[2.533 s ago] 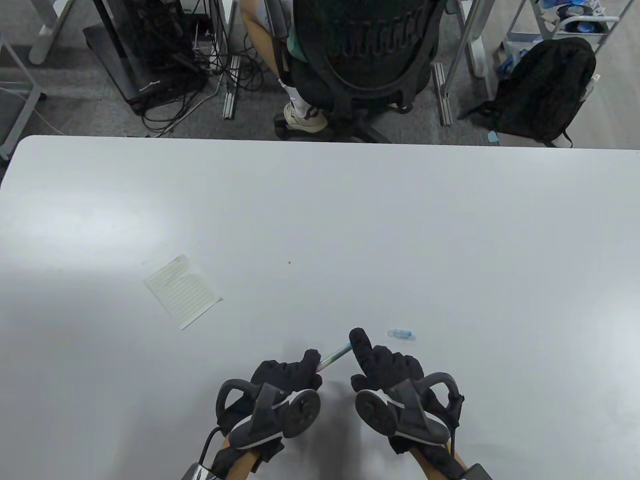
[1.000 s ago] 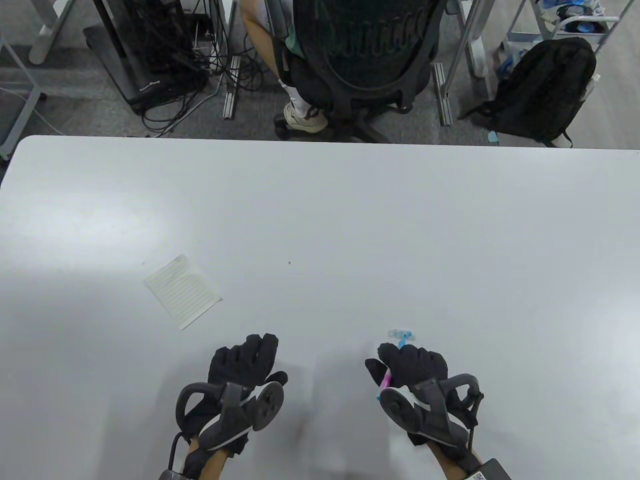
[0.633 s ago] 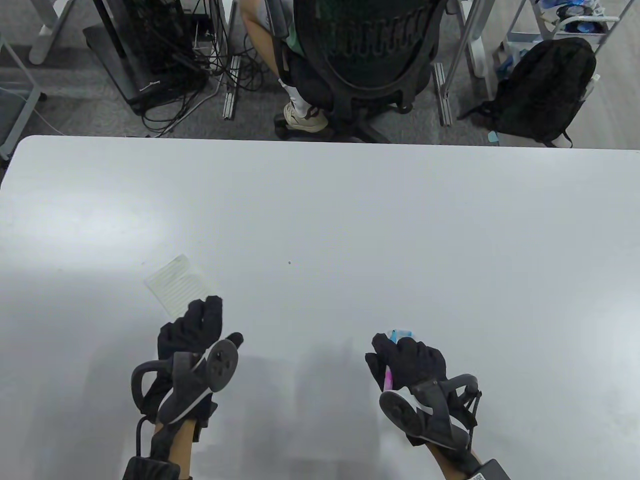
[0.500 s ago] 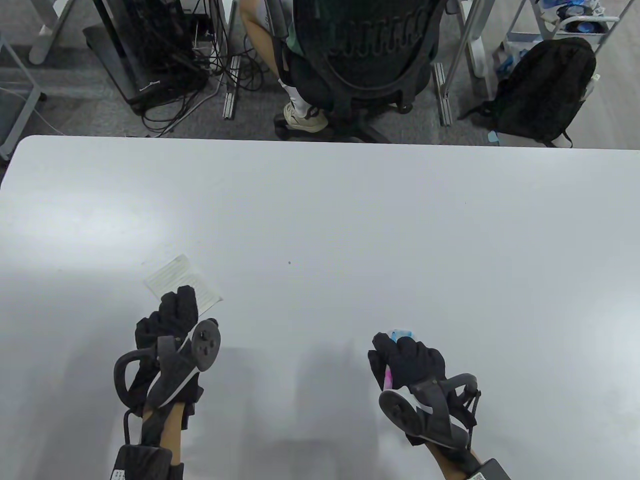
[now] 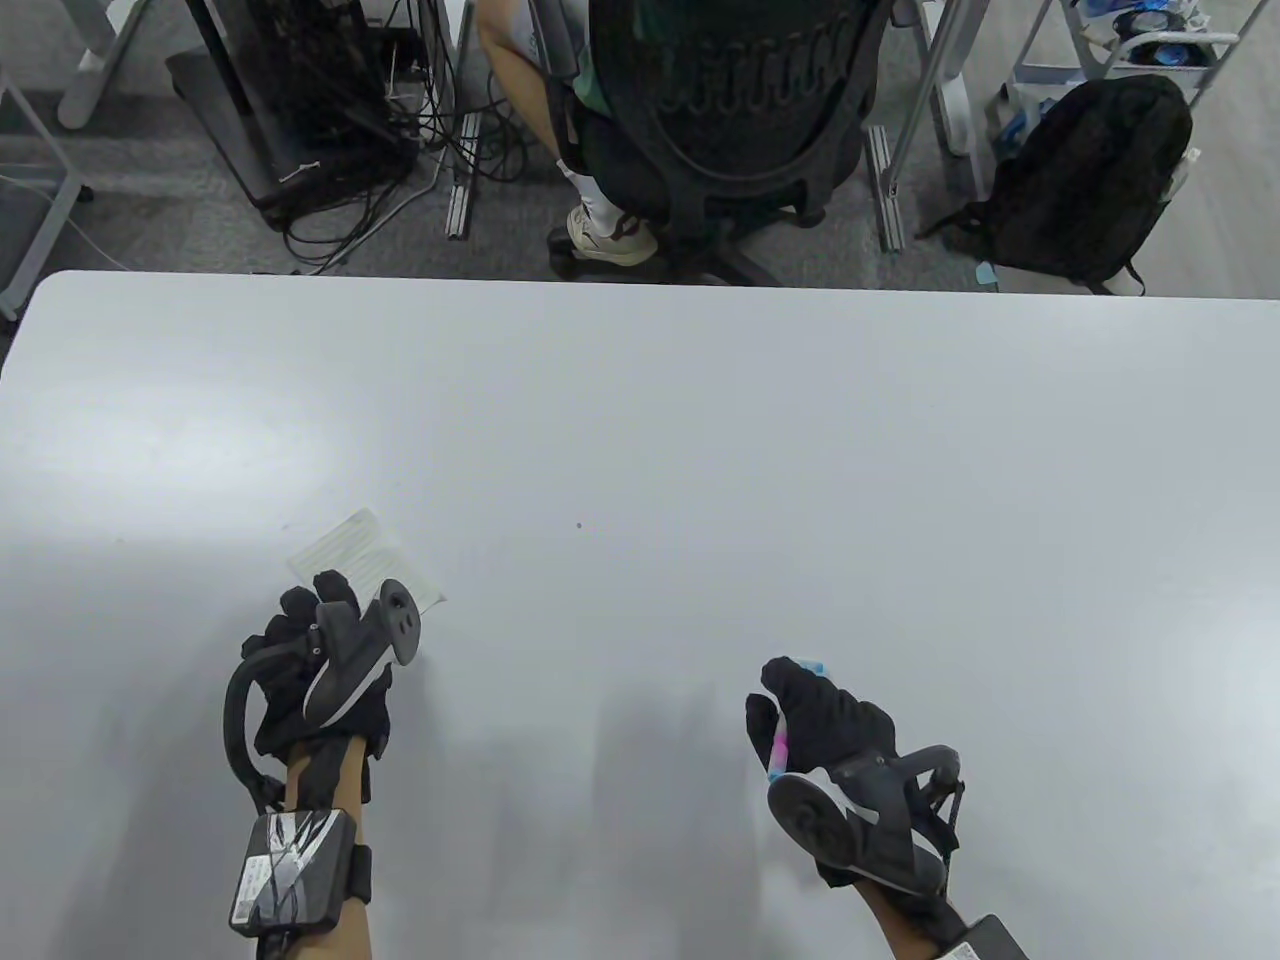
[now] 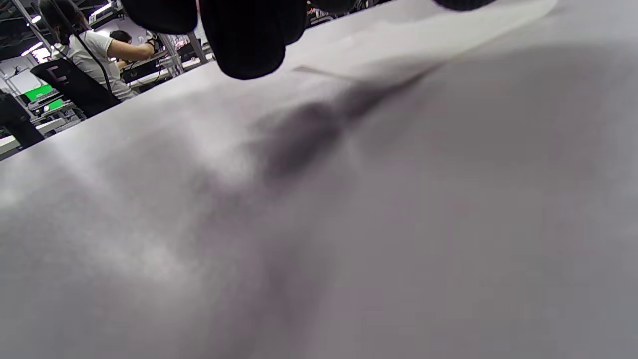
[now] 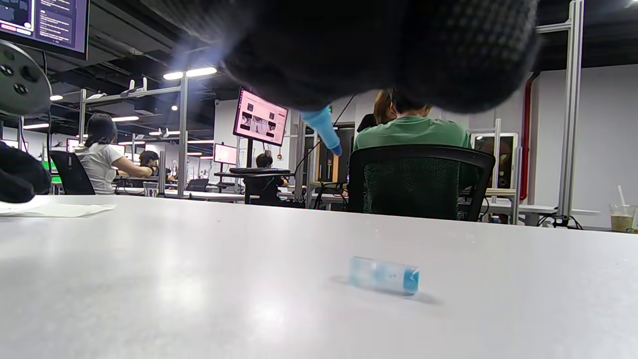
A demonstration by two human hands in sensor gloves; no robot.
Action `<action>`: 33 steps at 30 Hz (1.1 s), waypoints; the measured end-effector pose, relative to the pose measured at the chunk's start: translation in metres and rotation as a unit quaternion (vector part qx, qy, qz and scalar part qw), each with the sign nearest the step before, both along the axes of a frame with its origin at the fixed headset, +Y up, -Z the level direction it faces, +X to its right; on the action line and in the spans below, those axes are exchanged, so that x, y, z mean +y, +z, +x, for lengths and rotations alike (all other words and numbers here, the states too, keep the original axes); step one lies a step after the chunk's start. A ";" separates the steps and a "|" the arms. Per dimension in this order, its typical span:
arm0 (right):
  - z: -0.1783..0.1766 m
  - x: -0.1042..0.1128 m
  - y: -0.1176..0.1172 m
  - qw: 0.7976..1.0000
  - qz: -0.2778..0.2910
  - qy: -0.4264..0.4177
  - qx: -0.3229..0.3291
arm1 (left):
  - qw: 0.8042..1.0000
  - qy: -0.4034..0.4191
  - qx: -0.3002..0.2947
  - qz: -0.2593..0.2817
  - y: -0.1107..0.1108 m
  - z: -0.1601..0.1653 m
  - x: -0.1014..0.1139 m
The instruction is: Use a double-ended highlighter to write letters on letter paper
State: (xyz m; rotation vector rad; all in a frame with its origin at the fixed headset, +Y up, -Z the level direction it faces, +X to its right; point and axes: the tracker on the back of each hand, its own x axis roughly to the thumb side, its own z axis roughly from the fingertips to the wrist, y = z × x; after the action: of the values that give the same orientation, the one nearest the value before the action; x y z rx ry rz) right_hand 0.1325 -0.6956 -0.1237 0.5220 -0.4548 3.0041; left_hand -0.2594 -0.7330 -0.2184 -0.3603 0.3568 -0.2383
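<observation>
Highlighter (image 5: 779,748) in right hand (image 5: 830,715), cap (image 7: 383,274) on table (image 5: 700,450).

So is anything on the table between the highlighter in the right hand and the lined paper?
Nothing visible: bare white table lies between the pink-and-blue highlighter and the lined letter paper. The blue cap lies beyond the right hand.

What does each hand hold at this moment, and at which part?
The right hand grips the highlighter around its middle, blue tip uncapped. The left hand rests on the letter paper; whether it grips it cannot be told.
</observation>
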 end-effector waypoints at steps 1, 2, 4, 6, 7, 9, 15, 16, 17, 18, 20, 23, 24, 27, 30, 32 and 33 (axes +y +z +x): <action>0.000 -0.001 0.000 1.000 0.000 -0.001 0.001 | 1.000 0.010 0.008 -0.007 -0.002 -0.001 -0.004; -0.001 -0.001 0.001 1.000 0.005 -0.002 0.004 | 1.000 0.020 0.012 -0.010 -0.003 -0.002 -0.006; -0.001 -0.001 0.001 1.000 0.005 0.001 0.005 | 1.000 0.023 0.020 -0.001 -0.004 -0.003 -0.011; -0.001 -0.001 0.000 1.000 0.004 0.000 0.008 | 1.000 0.022 0.020 -0.002 -0.006 -0.004 -0.012; -0.002 -0.001 0.000 1.000 0.001 -0.001 0.008 | 0.999 0.032 0.023 0.002 -0.007 -0.005 -0.012; -0.002 -0.002 -0.001 1.000 -0.003 -0.001 0.008 | 0.998 0.050 0.034 0.011 -0.008 -0.007 -0.011; -0.002 -0.002 -0.001 1.000 -0.011 -0.003 0.006 | 0.996 0.059 0.039 0.047 -0.009 -0.013 -0.007; -0.002 -0.002 -0.001 1.000 -0.012 -0.004 0.006 | 0.996 0.059 0.039 0.049 -0.008 -0.014 -0.007; -0.002 -0.002 -0.001 1.000 -0.014 -0.005 0.006 | 0.996 0.056 0.037 0.053 -0.008 -0.015 -0.006; -0.003 -0.002 -0.001 1.000 -0.015 -0.005 0.006 | 0.997 0.054 0.035 0.053 -0.008 -0.015 -0.006; -0.002 -0.002 -0.001 1.000 -0.015 -0.004 0.006 | 0.996 0.052 0.029 0.062 -0.006 -0.016 -0.003; -0.002 -0.001 -0.002 1.000 -0.017 -0.004 0.007 | 0.995 0.047 0.012 0.087 -0.001 -0.015 0.005; -0.001 -0.001 -0.002 1.000 -0.017 -0.007 0.007 | 0.994 0.049 -0.001 0.099 0.001 -0.012 0.011; -0.001 -0.002 -0.003 1.000 -0.024 -0.009 0.008 | 0.989 0.064 -0.036 0.130 0.008 -0.001 0.024; 0.000 -0.002 -0.004 0.999 -0.028 -0.010 0.012 | 0.980 0.075 -0.087 0.161 0.018 0.021 0.039; 0.000 -0.002 -0.005 1.000 -0.027 -0.009 0.011 | 0.972 0.085 -0.131 0.174 0.025 0.038 0.047; 0.000 -0.002 -0.005 1.000 -0.026 -0.011 0.011 | 0.969 0.090 -0.144 0.179 0.028 0.045 0.049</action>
State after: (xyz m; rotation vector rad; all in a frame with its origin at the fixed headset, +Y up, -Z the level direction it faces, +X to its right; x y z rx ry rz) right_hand 0.1330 -0.6971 -0.1283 0.5433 -0.3770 2.9774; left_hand -0.2141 -0.6838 -0.1904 0.0005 0.0755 -0.0429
